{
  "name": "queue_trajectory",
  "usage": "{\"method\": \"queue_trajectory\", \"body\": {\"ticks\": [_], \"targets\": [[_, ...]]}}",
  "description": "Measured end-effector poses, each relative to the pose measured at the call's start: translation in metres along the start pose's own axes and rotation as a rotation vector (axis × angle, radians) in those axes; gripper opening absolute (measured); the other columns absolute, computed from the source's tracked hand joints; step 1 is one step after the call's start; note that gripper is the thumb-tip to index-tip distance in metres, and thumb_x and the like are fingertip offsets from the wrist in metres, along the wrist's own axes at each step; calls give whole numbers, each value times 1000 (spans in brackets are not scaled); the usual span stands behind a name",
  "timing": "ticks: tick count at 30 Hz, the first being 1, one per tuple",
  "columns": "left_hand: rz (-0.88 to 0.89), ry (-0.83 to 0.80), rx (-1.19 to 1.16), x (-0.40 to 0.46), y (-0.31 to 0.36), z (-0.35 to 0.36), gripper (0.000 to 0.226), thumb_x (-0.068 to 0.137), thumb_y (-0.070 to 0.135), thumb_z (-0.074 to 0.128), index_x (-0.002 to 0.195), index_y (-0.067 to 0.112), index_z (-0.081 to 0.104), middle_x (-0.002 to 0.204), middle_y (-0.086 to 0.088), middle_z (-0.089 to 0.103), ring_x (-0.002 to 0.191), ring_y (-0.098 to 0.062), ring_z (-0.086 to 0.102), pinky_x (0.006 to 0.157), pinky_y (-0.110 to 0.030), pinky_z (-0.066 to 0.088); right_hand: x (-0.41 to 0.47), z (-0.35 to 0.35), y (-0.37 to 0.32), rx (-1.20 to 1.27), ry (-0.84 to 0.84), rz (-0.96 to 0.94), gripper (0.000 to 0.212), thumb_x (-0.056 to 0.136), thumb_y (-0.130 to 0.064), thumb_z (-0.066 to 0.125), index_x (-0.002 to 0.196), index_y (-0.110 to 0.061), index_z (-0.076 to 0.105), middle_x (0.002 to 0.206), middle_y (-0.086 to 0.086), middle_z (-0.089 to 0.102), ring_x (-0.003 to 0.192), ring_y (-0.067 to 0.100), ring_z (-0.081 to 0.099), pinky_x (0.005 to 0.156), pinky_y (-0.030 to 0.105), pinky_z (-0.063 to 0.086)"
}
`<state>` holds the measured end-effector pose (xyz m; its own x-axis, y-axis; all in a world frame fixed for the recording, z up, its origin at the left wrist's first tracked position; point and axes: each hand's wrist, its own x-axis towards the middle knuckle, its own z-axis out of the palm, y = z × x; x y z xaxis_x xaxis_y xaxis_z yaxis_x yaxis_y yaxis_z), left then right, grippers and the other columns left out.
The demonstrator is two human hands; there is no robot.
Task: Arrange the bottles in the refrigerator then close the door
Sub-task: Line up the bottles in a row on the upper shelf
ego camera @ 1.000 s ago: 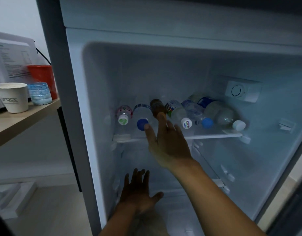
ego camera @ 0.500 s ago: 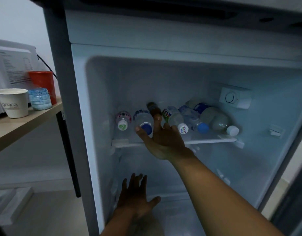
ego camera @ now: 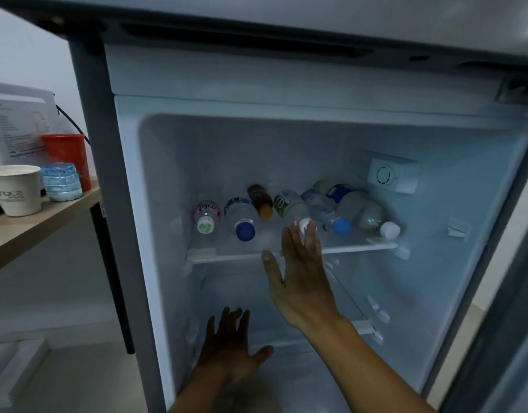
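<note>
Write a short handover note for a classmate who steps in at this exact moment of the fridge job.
Right hand: open, fingers straight, tips in front of the white-capped bottle; no grip on anything.
Left hand: open, spread low inside the fridge, holding nothing.
Bottles: all lie on their sides in a row on the shelf, caps facing out; the brown bottle sits further back than its neighbours.
Done: bottles are on the shelf.
Left: straighten the row if needed, take both hands out, close the door; only a dark edge at the right may be the door.

Dim room: pale wall [ego camera: 24,49], grey floor [ego camera: 87,380], wooden shelf [ego camera: 33,231] at left.
</note>
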<state>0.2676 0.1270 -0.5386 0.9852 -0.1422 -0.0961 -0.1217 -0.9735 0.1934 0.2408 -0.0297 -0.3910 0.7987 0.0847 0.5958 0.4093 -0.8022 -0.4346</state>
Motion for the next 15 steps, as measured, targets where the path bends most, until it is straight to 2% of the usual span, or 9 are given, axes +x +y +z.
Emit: {"method": "queue_trajectory", "body": {"ticks": [3, 6, 8, 10, 12, 14, 15], "targets": [[3, 24, 6, -1, 1, 2, 108, 74, 88, 20, 157, 25, -5, 166, 4, -6, 150, -19, -20, 118, -47, -17, -10, -10, 4, 142, 92, 50, 75, 91, -71, 13, 155, -33, 11, 163, -17, -6, 147, -2, -11, 120, 25, 3], [3, 38, 14, 2, -1, 4, 110, 72, 89, 19, 157, 24, -4, 166, 3, -6, 150, -20, -20, 118, -47, -17, -12, -19, 17, 68, 284, 148, 71, 96, -59, 16, 157, -23, 5, 165, -6, 1, 149, 2, -6, 120, 20, -3], [3, 40, 17, 3, -2, 6, 110, 71, 89, 19, 157, 24, -4, 166, 4, -5, 150, -21, -20, 118, -48, -17, -4, -23, 22, 69, 241, 227, 72, 95, -56, 9, 156, -18, 0, 165, -1, -4, 148, 2, -12, 120, 22, -7], [8, 47, 26, 3, -2, 7, 109, 72, 89, 19, 157, 24, -4, 166, 3, -4, 150, -21, -19, 118, -48, -17, 1, -26, 24, 40, 158, 249, 76, 92, -57, 9, 156, -16, 3, 164, 1, -3, 147, 3, -11, 119, 23, -6], [10, 60, 33, 2, -2, 7, 107, 75, 88, 20, 157, 23, -3, 166, 2, -4, 151, -22, -18, 118, -49, -16, 4, -35, 24, 80, 170, 262, 69, 98, -54, 17, 155, -17, 18, 164, 2, 12, 150, 10, 6, 120, 25, 4], [15, 51, 37, 0, -2, 6, 104, 78, 86, 22, 157, 23, -3, 166, 1, -4, 151, -22, -18, 118, -49, -16, 4, -48, 28, 145, 313, 271, 58, 100, -48, 28, 148, -18, 36, 157, 3, 34, 144, 17, 29, 117, 32, 26], [16, 48, 35, 0, -1, 5, 104, 79, 85, 23, 157, 23, -4, 166, 1, -5, 151, -22, -19, 118, -48, -16, 3, -54, 31, 154, 385, 279, 55, 100, -43, 32, 148, -17, 36, 156, 3, 36, 143, 19, 31, 114, 34, 30]]}}
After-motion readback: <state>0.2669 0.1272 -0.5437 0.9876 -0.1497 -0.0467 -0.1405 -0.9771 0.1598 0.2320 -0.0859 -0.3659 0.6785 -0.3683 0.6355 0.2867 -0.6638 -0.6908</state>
